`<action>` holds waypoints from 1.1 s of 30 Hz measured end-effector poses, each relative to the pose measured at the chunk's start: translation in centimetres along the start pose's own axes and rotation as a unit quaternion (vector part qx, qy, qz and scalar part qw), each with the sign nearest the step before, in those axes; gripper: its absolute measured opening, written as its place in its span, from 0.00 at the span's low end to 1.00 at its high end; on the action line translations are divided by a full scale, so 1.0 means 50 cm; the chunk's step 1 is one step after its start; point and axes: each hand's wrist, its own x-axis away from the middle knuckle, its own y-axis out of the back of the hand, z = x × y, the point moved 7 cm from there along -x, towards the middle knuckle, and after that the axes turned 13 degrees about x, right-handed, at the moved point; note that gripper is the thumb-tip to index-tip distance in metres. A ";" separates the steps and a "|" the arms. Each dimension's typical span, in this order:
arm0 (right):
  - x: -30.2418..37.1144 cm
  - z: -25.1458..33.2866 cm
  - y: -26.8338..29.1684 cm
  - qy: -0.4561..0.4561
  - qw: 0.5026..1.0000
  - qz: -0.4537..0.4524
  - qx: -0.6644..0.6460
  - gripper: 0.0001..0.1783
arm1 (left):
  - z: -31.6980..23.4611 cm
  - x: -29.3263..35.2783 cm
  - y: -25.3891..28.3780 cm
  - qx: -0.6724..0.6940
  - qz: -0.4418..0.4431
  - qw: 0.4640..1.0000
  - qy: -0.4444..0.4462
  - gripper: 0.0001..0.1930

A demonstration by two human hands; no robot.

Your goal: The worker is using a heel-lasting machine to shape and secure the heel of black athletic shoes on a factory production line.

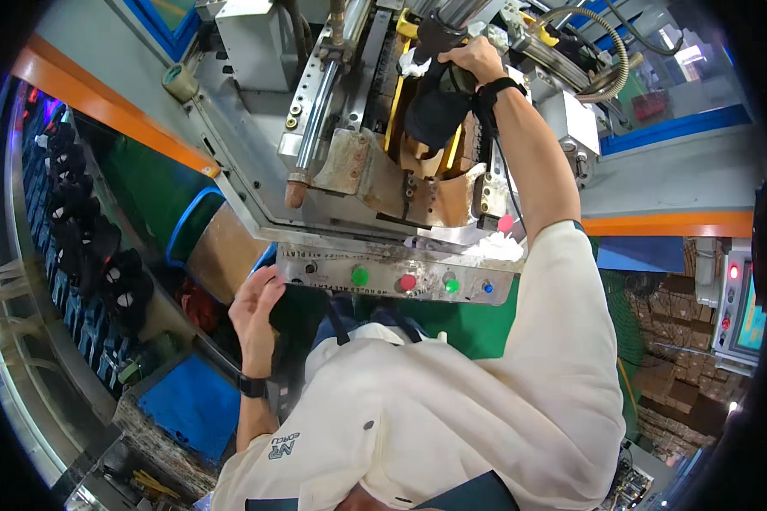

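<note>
Up in the middle of the machine, my right hand (479, 61) reaches far forward and closes on the upper part of a black shoe (439, 117). The shoe's rounded end points toward me, above the machine's worn metal jaws (349, 163); its far end is partly hidden by my hand and a black machine part. My left hand (256, 311) is raised, empty, with its fingers apart. It hovers beside the left end of a metal button panel (383, 277), which carries green, red and blue buttons.
On the left runs a conveyor (102, 375) bearing a row of black shoes (85, 226). A blue-topped stand (192, 400) is near my left elbow. A chromed rod (315, 123) flanks the jaws. Orange-edged machine frame (119, 102) borders the station; a control screen (748, 315) stands far right.
</note>
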 end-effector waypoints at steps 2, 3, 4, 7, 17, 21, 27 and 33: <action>0.005 0.036 -0.021 0.017 0.996 -0.060 0.066 0.40 | 0.011 0.024 0.059 0.014 -0.055 0.998 -0.009 0.16; 0.015 0.048 -0.034 0.017 0.996 -0.053 0.066 0.40 | 0.020 0.035 0.080 0.004 -0.075 0.997 -0.009 0.16; 0.026 0.055 -0.037 0.014 0.995 -0.070 0.070 0.40 | 0.033 0.037 0.089 0.000 -0.078 0.997 -0.005 0.16; 0.035 0.072 -0.040 0.011 0.993 -0.075 0.088 0.41 | 0.072 0.055 0.112 0.041 -0.118 0.992 0.002 0.16; 0.072 0.050 -0.075 0.026 0.996 -0.069 0.053 0.32 | 0.127 0.093 0.081 -0.001 -0.141 0.990 0.027 0.17; 0.087 0.071 -0.102 0.082 0.985 -0.126 0.085 0.30 | 0.126 0.089 0.058 -0.003 -0.132 0.991 -0.003 0.17; 0.105 0.018 -0.131 0.099 0.992 -0.063 -0.033 0.45 | 0.123 0.156 0.066 -0.006 -0.131 0.991 -0.019 0.17; 0.144 -0.025 0.217 0.336 0.872 -0.258 -0.244 0.29 | 0.155 0.179 0.060 -0.009 -0.124 0.992 0.000 0.16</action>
